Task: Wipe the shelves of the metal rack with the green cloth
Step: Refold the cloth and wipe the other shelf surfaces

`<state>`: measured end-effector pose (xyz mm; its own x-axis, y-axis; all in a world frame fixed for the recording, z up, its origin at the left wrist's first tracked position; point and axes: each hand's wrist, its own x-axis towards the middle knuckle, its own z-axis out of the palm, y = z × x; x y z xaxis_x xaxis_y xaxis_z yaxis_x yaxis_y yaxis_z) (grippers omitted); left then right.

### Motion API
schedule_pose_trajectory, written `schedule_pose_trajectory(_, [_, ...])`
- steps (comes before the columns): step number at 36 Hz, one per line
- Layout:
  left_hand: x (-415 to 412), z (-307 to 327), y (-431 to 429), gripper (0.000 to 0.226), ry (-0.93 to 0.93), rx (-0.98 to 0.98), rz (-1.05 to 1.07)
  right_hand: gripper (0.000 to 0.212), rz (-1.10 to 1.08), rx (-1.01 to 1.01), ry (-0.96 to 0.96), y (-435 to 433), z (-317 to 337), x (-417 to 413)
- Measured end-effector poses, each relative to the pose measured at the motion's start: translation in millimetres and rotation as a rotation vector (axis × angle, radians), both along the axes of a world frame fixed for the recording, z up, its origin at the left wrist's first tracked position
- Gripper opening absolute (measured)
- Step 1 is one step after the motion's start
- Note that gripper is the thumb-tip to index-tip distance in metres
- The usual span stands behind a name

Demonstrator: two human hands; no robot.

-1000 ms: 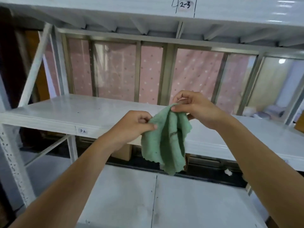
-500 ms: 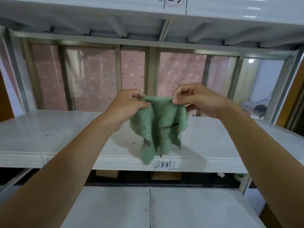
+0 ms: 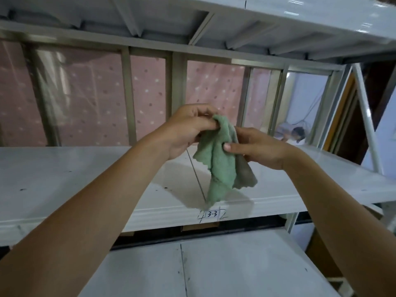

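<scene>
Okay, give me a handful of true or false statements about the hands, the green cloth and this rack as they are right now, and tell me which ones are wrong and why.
1. The left hand and the right hand both hold the green cloth. True.
2. The green cloth lies spread flat on the middle shelf. False: it hangs bunched from the hands, over that shelf.
3. The label on the middle shelf's front edge reads 3-3. True.
4. The right hand grips the green cloth higher than the left hand. False: the left hand pinches its top; the right hand holds it lower.
5. Pink dotted fabric shows behind the rack. True.
</scene>
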<state>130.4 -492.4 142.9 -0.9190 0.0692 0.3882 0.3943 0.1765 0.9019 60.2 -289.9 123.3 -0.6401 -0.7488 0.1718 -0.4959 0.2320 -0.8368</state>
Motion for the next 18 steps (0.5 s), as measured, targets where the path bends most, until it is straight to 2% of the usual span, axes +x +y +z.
schedule_pose_trajectory(2, [-4.1,-3.2,0.7,0.019,0.026,-0.074,0.083,0.030,-0.080,-0.028,0.031,-0.9,-3.5,-6.4])
schedule_pose_trajectory(5, [-8.0,-13.0,-0.5,0.018,0.119,-0.220,0.207,0.029,-0.254,-0.092,0.090,2.4,-7.1,-26.6])
schedule_pose_trajectory(9, [1.8,-47.7,-2.7,0.024,0.243,-0.511,0.321,0.023,-0.565,-0.080,0.160,12.2,-13.9,-64.0])
schedule_pose_trajectory(12, [13.6,-81.2,3.4,0.018,0.266,-0.792,0.303,0.019,-0.795,0.138,0.177,16.4,-24.5,-99.6])
schedule_pose_trajectory(14, [17.5,-103.1,6.7,0.024,0.259,-0.974,0.311,0.024,-0.857,0.306,0.154,9.9,-34.5,-116.2])
schedule_pose_trajectory(16, [17.6,-125.3,4.0,0.031,0.310,-1.032,0.319,0.035,-0.884,0.337,0.069,-1.4,-48.6,-129.9])
schedule_pose_trajectory(18, [17.9,-142.7,-4.3,0.032,0.411,-1.024,0.326,0.036,-0.911,0.320,0.031,-13.1,-63.0,-144.7])
